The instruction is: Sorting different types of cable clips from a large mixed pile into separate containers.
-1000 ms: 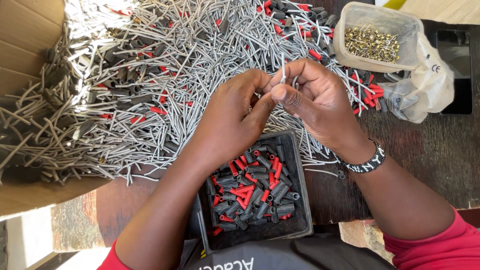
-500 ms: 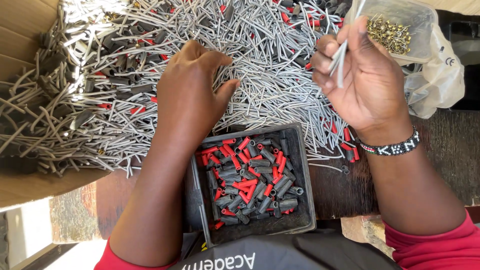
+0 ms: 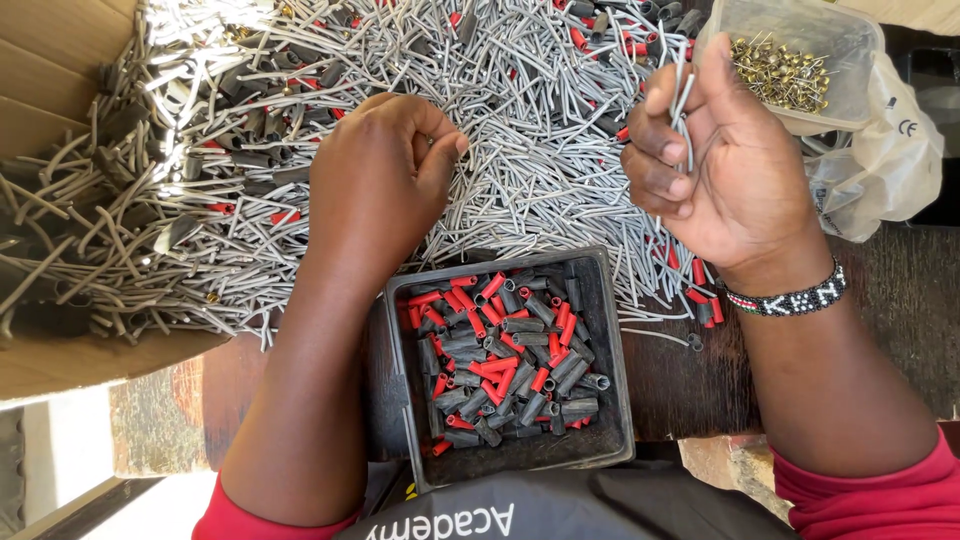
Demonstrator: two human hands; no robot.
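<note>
Right hand (image 3: pixel 725 165) lowered, gripping wires (image 3: pixel 683 95)

Thin grey bent wires (image 3: pixel 683 95) stand upright, pinched in the right hand (image 3: pixel 725 170); more wires (image 3: pixel 520 170) lie heaped across the counter. The left hand (image 3: pixel 375 185) rests curled on that heap.

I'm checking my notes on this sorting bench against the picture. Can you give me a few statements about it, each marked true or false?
1. The right hand holds thin grey wire pieces. True.
2. The black tray holds only red sleeves. False: red and black ones are mixed.
3. The left hand rests on the grey wire pile. True.
4. The clear tub is empty. False: it holds small brass-coloured parts.
</note>
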